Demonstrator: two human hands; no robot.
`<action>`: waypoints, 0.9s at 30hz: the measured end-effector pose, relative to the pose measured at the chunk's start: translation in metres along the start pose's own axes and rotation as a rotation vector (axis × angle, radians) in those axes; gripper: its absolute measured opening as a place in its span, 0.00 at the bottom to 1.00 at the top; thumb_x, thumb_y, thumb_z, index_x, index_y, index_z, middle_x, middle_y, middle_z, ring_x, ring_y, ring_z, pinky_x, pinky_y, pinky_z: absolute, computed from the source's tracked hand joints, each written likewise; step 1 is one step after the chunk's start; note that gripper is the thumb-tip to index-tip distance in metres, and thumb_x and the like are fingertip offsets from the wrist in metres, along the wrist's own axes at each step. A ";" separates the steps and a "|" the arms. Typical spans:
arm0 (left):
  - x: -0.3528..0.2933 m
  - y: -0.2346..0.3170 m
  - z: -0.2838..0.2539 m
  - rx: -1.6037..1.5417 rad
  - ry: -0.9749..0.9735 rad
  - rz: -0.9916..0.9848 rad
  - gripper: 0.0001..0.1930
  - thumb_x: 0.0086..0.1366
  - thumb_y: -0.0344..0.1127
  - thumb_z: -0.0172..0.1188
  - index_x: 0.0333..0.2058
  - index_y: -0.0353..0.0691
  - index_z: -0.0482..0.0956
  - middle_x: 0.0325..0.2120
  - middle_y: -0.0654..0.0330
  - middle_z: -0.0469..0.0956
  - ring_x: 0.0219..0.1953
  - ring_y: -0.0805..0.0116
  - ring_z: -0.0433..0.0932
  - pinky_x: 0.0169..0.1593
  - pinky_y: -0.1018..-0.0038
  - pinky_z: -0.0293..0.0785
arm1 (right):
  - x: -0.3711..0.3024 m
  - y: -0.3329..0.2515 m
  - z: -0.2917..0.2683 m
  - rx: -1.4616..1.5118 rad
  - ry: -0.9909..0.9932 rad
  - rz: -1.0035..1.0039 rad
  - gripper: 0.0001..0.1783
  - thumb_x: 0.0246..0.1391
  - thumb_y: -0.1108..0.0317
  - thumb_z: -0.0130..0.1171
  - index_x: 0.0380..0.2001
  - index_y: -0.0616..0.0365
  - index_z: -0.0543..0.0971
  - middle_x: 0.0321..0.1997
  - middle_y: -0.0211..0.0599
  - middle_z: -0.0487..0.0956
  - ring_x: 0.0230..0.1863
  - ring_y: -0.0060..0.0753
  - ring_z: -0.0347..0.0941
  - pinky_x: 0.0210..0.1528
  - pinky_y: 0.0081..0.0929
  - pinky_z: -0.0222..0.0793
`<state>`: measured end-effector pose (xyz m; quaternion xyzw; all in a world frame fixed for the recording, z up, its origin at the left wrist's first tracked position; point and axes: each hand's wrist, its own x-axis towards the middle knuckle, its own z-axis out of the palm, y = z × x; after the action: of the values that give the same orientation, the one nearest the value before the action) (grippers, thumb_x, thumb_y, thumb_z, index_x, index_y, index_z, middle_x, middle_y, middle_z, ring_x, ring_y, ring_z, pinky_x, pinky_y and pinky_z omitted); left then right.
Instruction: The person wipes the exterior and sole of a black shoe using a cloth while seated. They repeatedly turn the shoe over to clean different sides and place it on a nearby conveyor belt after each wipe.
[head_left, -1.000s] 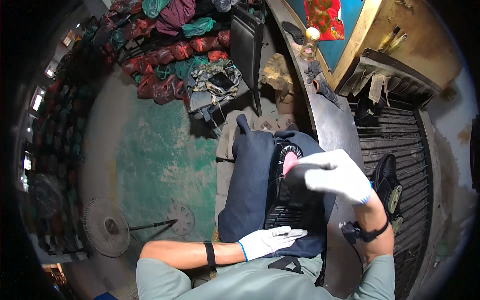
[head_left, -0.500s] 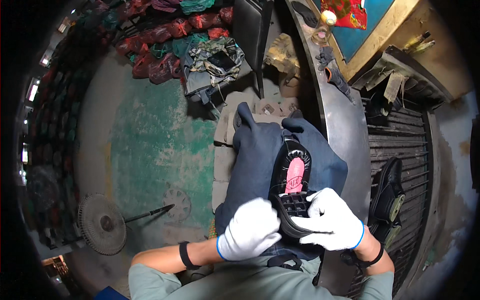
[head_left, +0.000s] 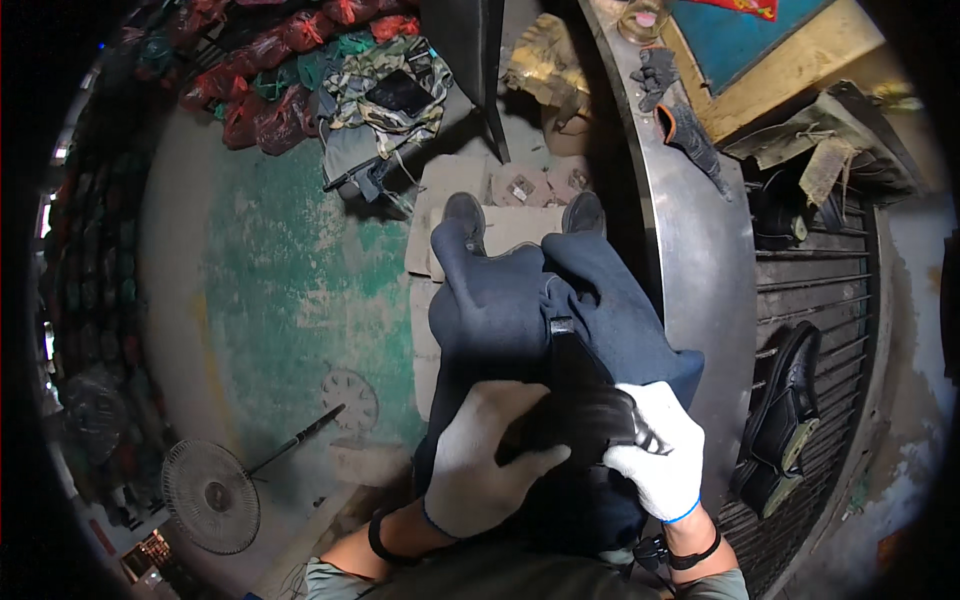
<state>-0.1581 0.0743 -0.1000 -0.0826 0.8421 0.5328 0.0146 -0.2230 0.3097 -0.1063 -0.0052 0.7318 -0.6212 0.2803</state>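
Dim light, blackened corners, bent edges

Wearing a white cloth glove [head_left: 465, 480] on the left hand [head_left: 485, 460] and a matching glove [head_left: 668, 488] on the right hand [head_left: 660, 450]. Finishing at the wrists in thin blue edging [head_left: 684, 515]. Sporting a plain black band [head_left: 378, 540] above the left cuff, and above the right one a black strap [head_left: 697, 556] with a small dark module [head_left: 652, 552] beside it, too shadowed for detail. Showing short grey-green sleeves [head_left: 724, 584] and a shirt front [head_left: 500, 578] lying in deep shade. Wearing loose, plain dark-blue trousers [head_left: 490, 310], creasing softly around the legs. Ending in dark, round-toed shoes [head_left: 462, 213].
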 end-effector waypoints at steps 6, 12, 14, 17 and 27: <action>0.041 0.018 -0.023 0.083 -0.140 -0.436 0.31 0.58 0.48 0.84 0.52 0.32 0.84 0.36 0.52 0.85 0.35 0.61 0.85 0.42 0.66 0.84 | 0.023 -0.016 -0.009 -0.306 0.022 0.035 0.39 0.48 0.68 0.85 0.66 0.61 0.84 0.29 0.26 0.75 0.29 0.18 0.68 0.33 0.24 0.65; -0.007 0.013 0.018 0.325 0.116 0.076 0.16 0.66 0.40 0.77 0.44 0.35 0.88 0.29 0.52 0.82 0.28 0.57 0.83 0.35 0.65 0.79 | -0.006 -0.002 0.009 -0.590 0.130 -0.472 0.31 0.58 0.69 0.77 0.63 0.70 0.82 0.42 0.47 0.81 0.41 0.44 0.80 0.45 0.38 0.78; -0.020 0.031 0.022 0.416 0.192 0.159 0.13 0.64 0.36 0.77 0.45 0.38 0.89 0.29 0.55 0.83 0.27 0.61 0.82 0.33 0.67 0.78 | -0.021 -0.003 0.025 -0.580 0.218 -0.527 0.34 0.56 0.68 0.79 0.63 0.72 0.81 0.45 0.50 0.82 0.43 0.47 0.81 0.46 0.40 0.79; -0.044 0.078 0.006 0.144 0.231 0.062 0.26 0.57 0.40 0.83 0.52 0.37 0.89 0.38 0.54 0.88 0.36 0.59 0.89 0.43 0.66 0.85 | -0.054 -0.026 0.031 -0.648 0.321 -0.711 0.37 0.53 0.67 0.81 0.65 0.71 0.81 0.47 0.52 0.82 0.44 0.50 0.81 0.46 0.42 0.80; -0.112 0.108 -0.008 0.236 0.207 0.049 0.62 0.52 0.58 0.87 0.72 0.19 0.65 0.59 0.34 0.82 0.55 0.41 0.88 0.61 0.60 0.85 | -0.135 0.001 0.025 -0.185 0.185 -0.546 0.32 0.62 0.56 0.73 0.64 0.64 0.82 0.61 0.55 0.83 0.63 0.54 0.80 0.62 0.50 0.79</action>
<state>-0.0639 0.1263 0.0122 -0.1144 0.8975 0.4191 -0.0755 -0.0984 0.3358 -0.0540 -0.1705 0.7792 -0.6022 0.0336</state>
